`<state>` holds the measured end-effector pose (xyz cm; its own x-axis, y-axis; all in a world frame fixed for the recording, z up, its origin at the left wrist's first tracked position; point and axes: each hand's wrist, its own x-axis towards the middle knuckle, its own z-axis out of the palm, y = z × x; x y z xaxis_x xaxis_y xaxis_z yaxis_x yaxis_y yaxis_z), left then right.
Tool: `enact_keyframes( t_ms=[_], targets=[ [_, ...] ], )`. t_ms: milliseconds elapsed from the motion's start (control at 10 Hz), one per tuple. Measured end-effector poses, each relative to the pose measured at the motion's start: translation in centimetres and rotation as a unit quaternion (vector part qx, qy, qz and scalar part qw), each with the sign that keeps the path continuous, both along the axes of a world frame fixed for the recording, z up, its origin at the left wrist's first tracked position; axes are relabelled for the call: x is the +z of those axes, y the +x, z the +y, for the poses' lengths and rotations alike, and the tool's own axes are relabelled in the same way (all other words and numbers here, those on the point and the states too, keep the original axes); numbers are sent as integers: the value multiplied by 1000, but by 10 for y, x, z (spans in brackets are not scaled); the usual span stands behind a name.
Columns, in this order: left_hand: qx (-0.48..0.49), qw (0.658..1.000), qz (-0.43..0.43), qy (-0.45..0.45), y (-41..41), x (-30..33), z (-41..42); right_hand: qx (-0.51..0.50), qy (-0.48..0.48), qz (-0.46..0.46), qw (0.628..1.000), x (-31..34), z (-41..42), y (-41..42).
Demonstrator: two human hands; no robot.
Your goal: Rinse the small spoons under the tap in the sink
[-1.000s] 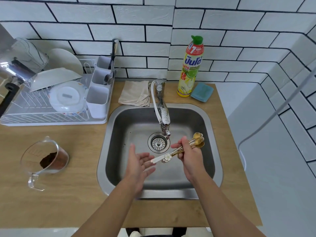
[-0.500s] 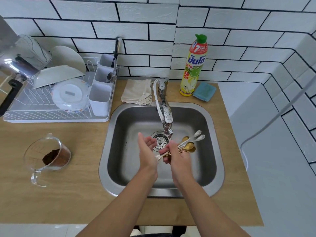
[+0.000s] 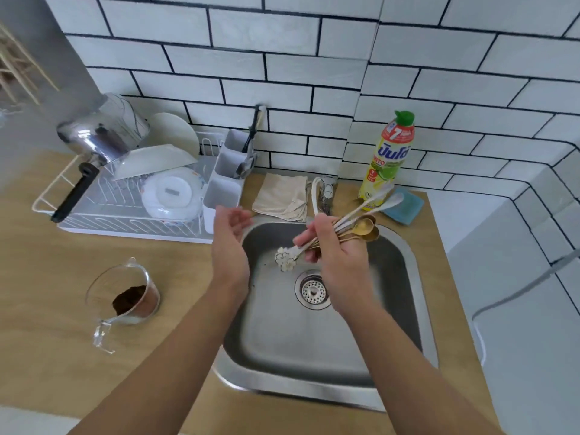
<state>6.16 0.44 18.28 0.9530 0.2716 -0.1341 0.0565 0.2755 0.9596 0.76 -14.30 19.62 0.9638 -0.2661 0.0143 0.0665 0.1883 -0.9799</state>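
Seemingly pre-rinse: right hand grips the small spoons, left hand open; tap at twelve o'clock needs turning on.

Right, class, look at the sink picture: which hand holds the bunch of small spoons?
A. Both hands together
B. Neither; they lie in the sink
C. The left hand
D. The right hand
D: the right hand grips the bunch of small spoons above the sink, while the left hand is open beside them and holds nothing.
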Motion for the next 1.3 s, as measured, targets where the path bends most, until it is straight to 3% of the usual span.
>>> enact_keyframes(
  t_ms=[200, 400, 500, 700, 800, 900, 1000, 1100, 1300],
  targets=[
    [40, 998, -8, 52, 81, 28, 59, 40, -77, 27, 996, 14, 46, 116],
    [8, 992, 39, 117, 118, 13, 76, 74, -148, 95, 982, -22, 91, 179],
    [-33, 984, 31, 173, 127, -2, 78, 89, -200, 106, 970, -42, 102, 192],
    [-77, 970, 12, 228, 136, -29, 76, 63, -102, 154, 981, -67, 113, 199],
    [-86, 968, 2, 236, 139, -35, 75, 69, -112, 180, 975, -76, 111, 199],
    [-84, 964, -10, 251, 139, -37, 76, 96, -142, 171, 970, -79, 109, 197],
    [-93, 959, -26, 265, 136, -35, 77, 145, -237, 144, 950, -82, 106, 196],
    [-95, 952, -31, 290, 132, -31, 79, 161, -236, 132, 949, -80, 101, 188],
    [-76, 950, -60, 297, 114, -20, 72, 99, -198, 129, 967, -58, 84, 163]
  ],
)
